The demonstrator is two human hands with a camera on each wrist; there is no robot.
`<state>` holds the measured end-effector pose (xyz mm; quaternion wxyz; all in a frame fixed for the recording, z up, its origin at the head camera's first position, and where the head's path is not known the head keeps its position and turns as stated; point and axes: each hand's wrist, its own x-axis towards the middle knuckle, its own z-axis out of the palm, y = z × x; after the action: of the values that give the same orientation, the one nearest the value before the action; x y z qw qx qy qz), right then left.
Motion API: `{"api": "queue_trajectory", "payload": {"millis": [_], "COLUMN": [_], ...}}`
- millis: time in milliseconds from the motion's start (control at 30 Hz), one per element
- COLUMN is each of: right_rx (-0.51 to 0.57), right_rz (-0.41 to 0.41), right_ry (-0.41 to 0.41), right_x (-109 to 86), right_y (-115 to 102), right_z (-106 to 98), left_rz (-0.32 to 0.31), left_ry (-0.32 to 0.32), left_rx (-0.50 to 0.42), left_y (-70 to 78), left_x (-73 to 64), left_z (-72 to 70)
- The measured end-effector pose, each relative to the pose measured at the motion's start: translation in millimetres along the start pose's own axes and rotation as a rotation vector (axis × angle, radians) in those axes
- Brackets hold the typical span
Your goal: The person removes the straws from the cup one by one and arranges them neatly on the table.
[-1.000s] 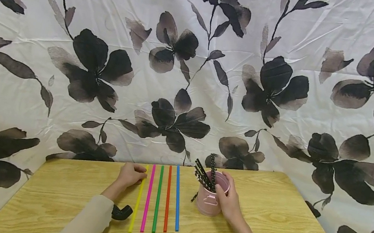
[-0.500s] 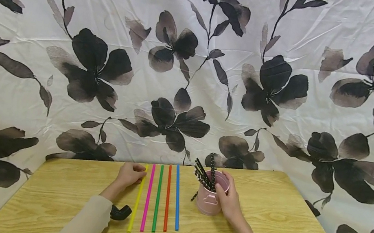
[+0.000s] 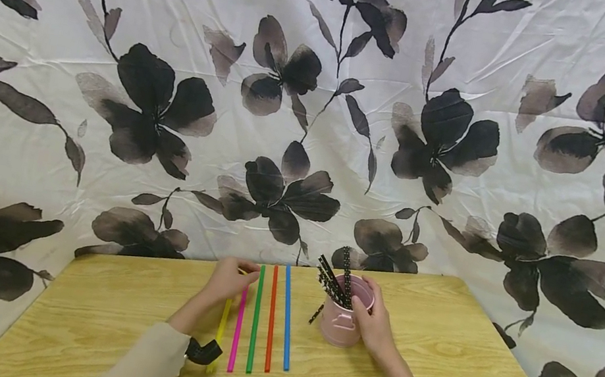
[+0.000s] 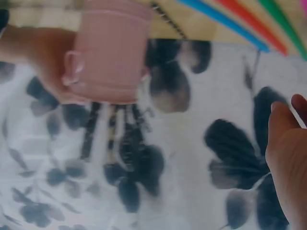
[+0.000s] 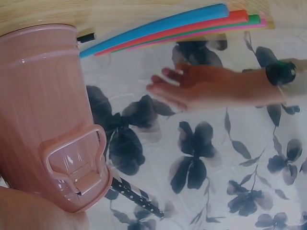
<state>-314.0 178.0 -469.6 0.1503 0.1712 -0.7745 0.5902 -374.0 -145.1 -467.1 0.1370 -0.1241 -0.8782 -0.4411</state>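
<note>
My left hand (image 3: 230, 280) hovers over the far ends of the yellow straw (image 3: 223, 322) and pink straw (image 3: 236, 337), hiding part of both. In the right wrist view, this left hand (image 5: 206, 86) has loosely bent fingers with nothing between them. My right hand (image 3: 377, 328) grips the rim and side of a small pink metal bucket (image 3: 338, 326), thumb toward me. Black-and-white patterned straws (image 3: 337, 286) lean out of the bucket toward the left. A bucket handle (image 5: 76, 158) faces the right wrist camera.
Lying in a row right of the pink straw are a green straw (image 3: 253, 334), a red straw (image 3: 270, 330) and a blue straw (image 3: 286, 329). One dark patterned straw (image 3: 315, 314) lies beside the bucket. A floral cloth (image 3: 314, 117) hangs behind the wooden table (image 3: 432, 344).
My left hand has left the far end of the yellow straw and moved right, over the pink one. The bucket has shifted very slightly right in my right hand; its straws moved a little.
</note>
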Motion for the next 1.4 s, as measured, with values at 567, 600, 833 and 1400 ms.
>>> {"api": "queue_trajectory", "payload": {"millis": [567,600,833,1400], "right_rx": [0.007,0.006,0.000,-0.006], "right_rz": [0.020,0.022,0.009,-0.013], "right_ry": [0.017,0.018,0.024,0.016], "right_x": [-0.8,-0.8,-1.3,-1.4], "right_y": [-13.3,-13.1,-14.8,-12.9], "right_z": [-1.5,-1.7,-1.7,1.3], "left_rz": [0.045,0.044,0.032,-0.010], "left_ry": [-0.245,-0.237,-0.191,-0.048], "left_rx": [0.198,0.202,0.251,0.352], "left_y": [71.4,71.3,72.2,62.8], "left_x": [-16.5,-17.5,-21.3,-25.6], "left_z": [76.5,80.2,96.7,117.2]}}
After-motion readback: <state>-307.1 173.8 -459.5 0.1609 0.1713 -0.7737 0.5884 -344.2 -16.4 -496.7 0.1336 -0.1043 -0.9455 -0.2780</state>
